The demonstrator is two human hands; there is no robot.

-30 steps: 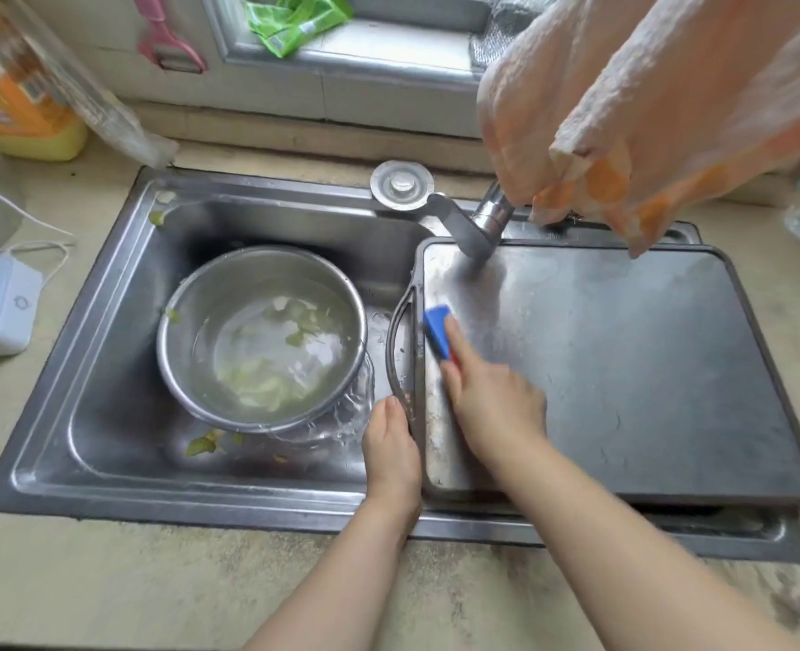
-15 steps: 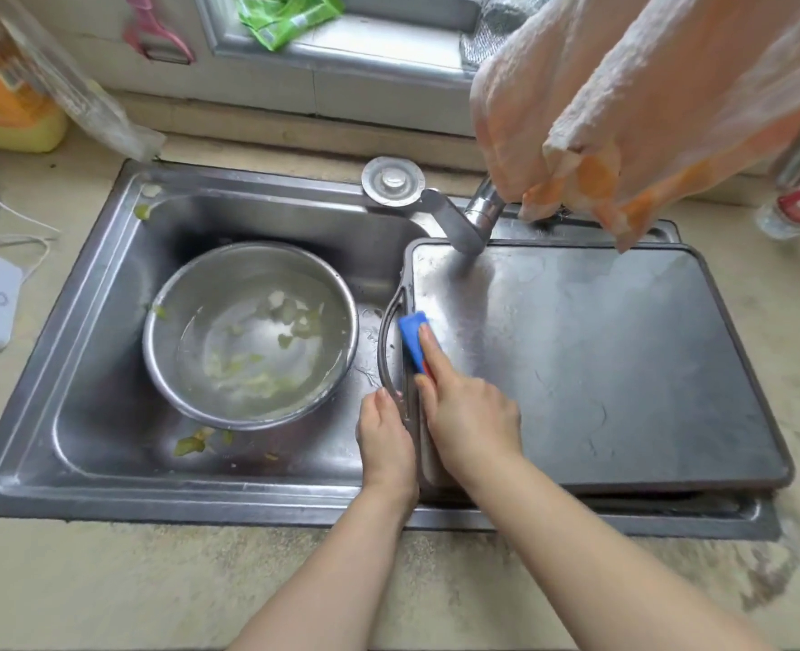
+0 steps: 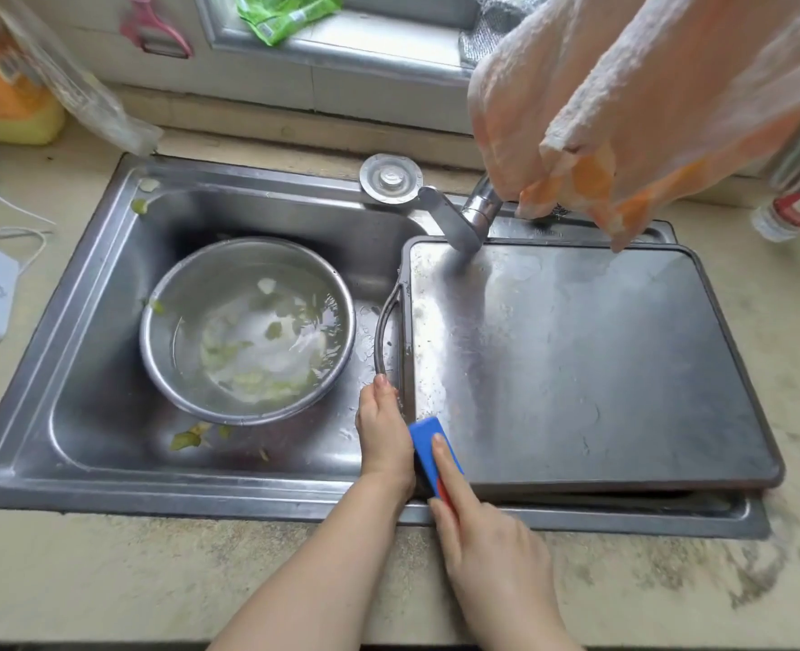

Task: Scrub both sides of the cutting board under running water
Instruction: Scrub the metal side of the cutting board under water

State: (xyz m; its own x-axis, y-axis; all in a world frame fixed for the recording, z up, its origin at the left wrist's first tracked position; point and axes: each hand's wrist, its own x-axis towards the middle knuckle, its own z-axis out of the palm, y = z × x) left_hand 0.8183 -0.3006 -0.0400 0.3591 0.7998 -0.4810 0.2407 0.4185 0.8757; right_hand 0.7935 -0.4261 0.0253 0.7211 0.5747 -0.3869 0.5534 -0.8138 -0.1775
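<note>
Nearest the camera, on the speckled table [image 3: 106, 570], two bare forearms are seen reaching forward over the front rim of the steel sink [image 3: 83, 415]. A blue sponge [image 3: 433, 451] with a red underside is gripped by the right hand [image 3: 487, 542], an extended finger laid along its top, and it is pressed onto the near left corner of the cutting board [image 3: 576, 359]. The left hand [image 3: 384, 439] is curled round the lower end of the board's wire handle [image 3: 381, 331], just left of the sponge and touching the board's left edge. The dark, wet metal-faced board is laid flat across the right part of the sink, its surface streaked with water. To its left, inside the basin, a steel bowl [image 3: 247, 328] is seen holding water and pale green vegetable scraps; more scraps are scattered on the basin floor beside it. Farther back, the faucet [image 3: 454, 223] is angled over the board's far left corner. Above it, an orange and white towel [image 3: 623, 101] is hung, with a green packet [image 3: 285, 14] lying on the windowsill behind.
</note>
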